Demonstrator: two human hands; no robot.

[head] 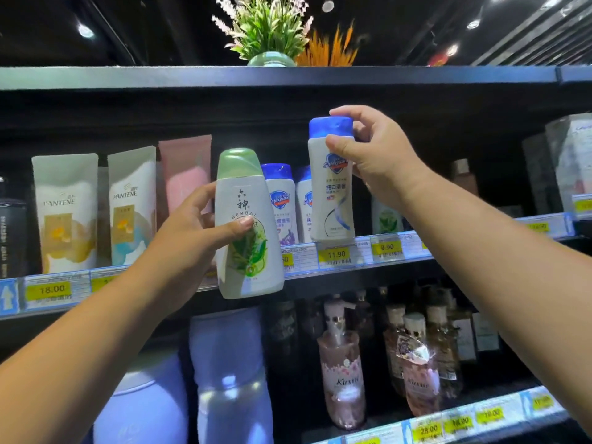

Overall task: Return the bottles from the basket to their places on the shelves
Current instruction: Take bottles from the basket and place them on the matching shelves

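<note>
My left hand (195, 238) grips a white herbal bottle with a green cap (246, 251), held upright in front of the upper shelf's edge (352, 256). My right hand (374, 155) pinches a white Safeguard bottle with a blue cap (331, 200) near its top. That bottle's base stands at the shelf's front edge, above the 11.90 price tag. Two matching blue-capped Safeguard bottles (282, 203) stand on the shelf just behind and to its left. The basket is out of view.
Pantene pouches (65, 213) and a pink pouch (184, 174) fill the shelf's left part. Pink pump bottles (341, 363) and large pale blue containers (230, 373) stand on the lower shelf. A potted plant (269, 33) sits on top of the unit.
</note>
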